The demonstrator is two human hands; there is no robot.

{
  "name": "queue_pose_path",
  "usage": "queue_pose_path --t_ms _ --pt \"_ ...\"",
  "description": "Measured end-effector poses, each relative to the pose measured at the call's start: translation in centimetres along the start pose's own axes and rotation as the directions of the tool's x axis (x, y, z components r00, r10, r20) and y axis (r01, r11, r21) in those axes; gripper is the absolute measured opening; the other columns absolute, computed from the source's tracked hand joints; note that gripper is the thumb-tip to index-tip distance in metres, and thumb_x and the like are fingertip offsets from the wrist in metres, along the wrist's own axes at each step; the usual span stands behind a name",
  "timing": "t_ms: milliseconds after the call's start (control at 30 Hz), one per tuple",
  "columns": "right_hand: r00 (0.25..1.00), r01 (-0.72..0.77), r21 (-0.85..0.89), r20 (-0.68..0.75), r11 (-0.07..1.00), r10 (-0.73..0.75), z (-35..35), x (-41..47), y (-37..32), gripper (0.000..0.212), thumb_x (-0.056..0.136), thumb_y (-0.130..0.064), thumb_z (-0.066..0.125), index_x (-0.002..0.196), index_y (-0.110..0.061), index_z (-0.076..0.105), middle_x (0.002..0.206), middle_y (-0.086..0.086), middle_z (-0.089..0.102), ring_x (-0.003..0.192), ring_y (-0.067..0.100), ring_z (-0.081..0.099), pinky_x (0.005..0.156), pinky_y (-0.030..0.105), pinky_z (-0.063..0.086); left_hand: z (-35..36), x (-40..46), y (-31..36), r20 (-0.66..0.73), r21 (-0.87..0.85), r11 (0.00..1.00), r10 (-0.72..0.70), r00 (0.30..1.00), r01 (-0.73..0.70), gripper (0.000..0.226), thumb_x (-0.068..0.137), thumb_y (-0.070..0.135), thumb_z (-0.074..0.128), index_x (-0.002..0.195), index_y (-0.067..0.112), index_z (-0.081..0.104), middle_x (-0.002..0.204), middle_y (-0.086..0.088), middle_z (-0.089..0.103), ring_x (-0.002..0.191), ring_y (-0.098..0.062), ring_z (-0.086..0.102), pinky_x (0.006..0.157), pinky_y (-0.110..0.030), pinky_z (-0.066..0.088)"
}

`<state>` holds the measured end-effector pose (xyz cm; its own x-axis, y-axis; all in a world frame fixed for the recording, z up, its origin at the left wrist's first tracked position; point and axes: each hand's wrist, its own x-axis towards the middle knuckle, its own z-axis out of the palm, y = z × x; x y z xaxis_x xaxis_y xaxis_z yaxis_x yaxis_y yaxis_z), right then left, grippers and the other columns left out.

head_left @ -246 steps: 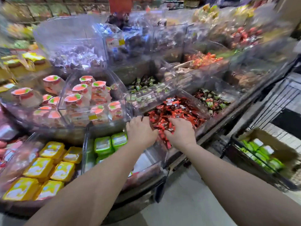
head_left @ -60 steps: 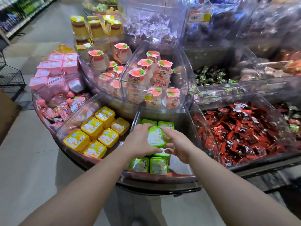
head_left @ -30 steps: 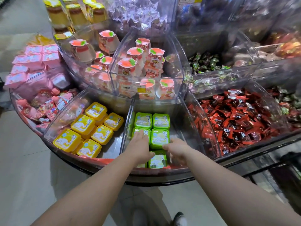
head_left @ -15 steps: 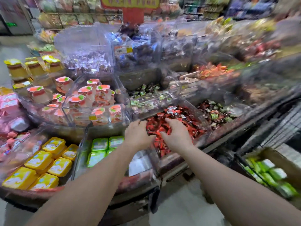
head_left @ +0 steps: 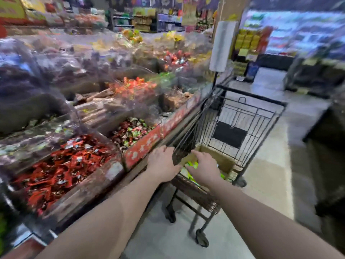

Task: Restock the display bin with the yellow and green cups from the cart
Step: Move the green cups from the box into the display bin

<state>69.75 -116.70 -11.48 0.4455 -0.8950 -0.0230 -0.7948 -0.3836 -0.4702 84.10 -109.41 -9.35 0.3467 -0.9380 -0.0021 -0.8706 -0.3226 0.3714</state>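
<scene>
Both bare forearms reach forward toward a black wire cart [head_left: 242, 126] parked against the end of a candy display. The cart is a lattice of thin dark metal rods on small black caster wheels, and in its basket sits an open brown cardboard box [head_left: 222, 159] with rough, matte walls. Inside the box, glossy bright green cups [head_left: 192, 164] show as slivers of lime-coloured film beneath and beside the right hand [head_left: 204, 168]. That hand lies palm down over the cups with its fingers spread and bent downward into the box; motion blur hides whether they actually close on a cup, so the hold cannot be told. The left hand [head_left: 162, 164] hovers at the cart's near corner, just beside the box, fingers loosely extended and relaxed, holding nothing visible. To the left runs the display bin [head_left: 112, 165], a row of clear, shiny plastic compartments with a red printed strip along the front edge. One compartment holds crinkly red foil-wrapped candies [head_left: 61, 165], and the next holds mixed green-and-red wrapped sweets [head_left: 132, 131]. The floor is smooth, pale tile [head_left: 265, 176].
</scene>
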Motion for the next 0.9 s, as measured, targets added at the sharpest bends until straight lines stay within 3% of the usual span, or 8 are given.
queue_pose_path --t_ms 167,367,600,900 --pt "0.992 -0.125 0.037 0.000 0.991 0.125 -1.3 1.0 6.9 0.071 0.082 -0.049 0.061 0.145 -0.027 0.036 0.146 0.006 0.044 0.136 0.027 0.037 0.110 0.037 0.034 3.9 4.1 4.4 0.069 0.010 0.996 0.091 0.994 -0.092 0.074 0.081 0.051 0.062 0.143 0.019 0.035 0.148 -0.008 0.036 0.139 -0.026 0.029 0.115 -0.036 0.025" --pt "0.966 -0.257 0.054 0.030 0.965 0.255 -1.0 5.0 13.2 0.074 0.079 -0.045 0.066 0.145 -0.028 0.036 0.143 0.008 0.046 0.132 0.028 0.040 0.108 0.037 0.036 8.8 10.5 5.0 0.201 -0.010 0.992 0.126 0.971 -0.127 0.081 0.081 0.053 0.061 0.147 0.018 0.027 0.153 -0.009 0.030 0.144 -0.023 0.021 0.117 -0.035 0.018" --pt "0.929 -0.362 0.059 0.104 0.930 0.355 1.7 14.7 17.7 0.077 0.081 -0.042 0.067 0.148 -0.030 0.031 0.146 0.008 0.040 0.137 0.027 0.035 0.109 0.036 0.035 14.5 21.6 2.8 0.323 -0.059 0.995 0.098 0.941 -0.083 0.089 0.068 0.051 0.069 0.145 0.028 0.030 0.148 -0.004 0.036 0.139 -0.023 0.029 0.114 -0.037 0.027" --pt "0.835 -0.524 0.044 0.227 0.851 0.502 5.6 23.7 22.0 0.077 0.083 -0.031 0.067 0.149 -0.023 0.028 0.142 0.012 0.045 0.132 0.030 0.041 0.106 0.033 0.035 21.5 32.5 1.1 0.506 -0.084 0.995 0.090 0.858 -0.055 0.091 0.072 0.041 0.073 0.148 0.026 0.026 0.151 -0.005 0.031 0.140 -0.025 0.027 0.115 -0.036 0.025"
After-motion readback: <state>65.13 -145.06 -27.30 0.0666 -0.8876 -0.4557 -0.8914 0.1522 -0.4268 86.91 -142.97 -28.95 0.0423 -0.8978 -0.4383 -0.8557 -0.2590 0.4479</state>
